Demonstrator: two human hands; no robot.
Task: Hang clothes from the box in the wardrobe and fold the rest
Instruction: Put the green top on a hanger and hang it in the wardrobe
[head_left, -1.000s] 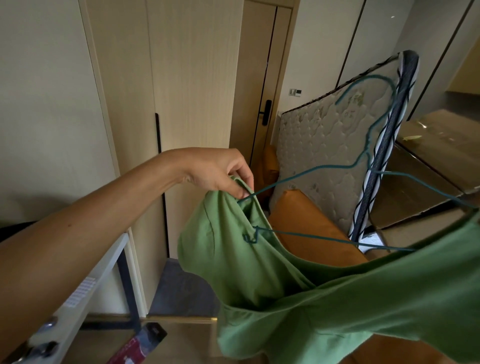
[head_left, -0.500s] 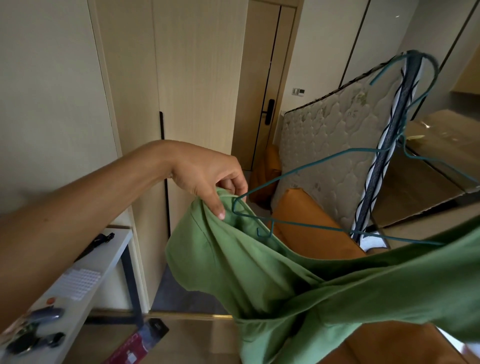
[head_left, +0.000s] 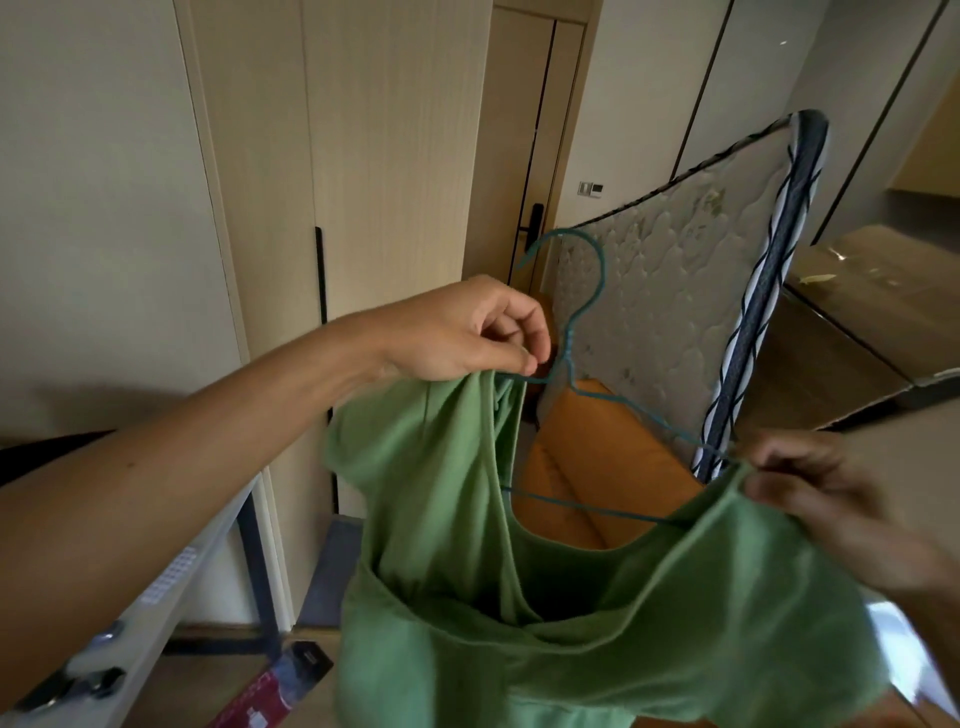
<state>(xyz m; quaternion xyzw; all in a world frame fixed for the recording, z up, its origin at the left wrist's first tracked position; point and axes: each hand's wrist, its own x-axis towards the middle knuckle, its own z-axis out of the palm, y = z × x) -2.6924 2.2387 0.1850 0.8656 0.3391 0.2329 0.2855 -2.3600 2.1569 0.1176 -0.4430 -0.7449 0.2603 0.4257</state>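
With left grip (head_left: 467, 332) and right grip (head_left: 831, 493) pinching the green shirt (head_left: 441, 493) at the hanger (head_left: 569, 348) ends, an unseated shoulder may slip off.

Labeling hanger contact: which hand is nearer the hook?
Left. The left hand pinches the top just below and left of the hook. The right hand holds the top at the hanger's far shoulder end.
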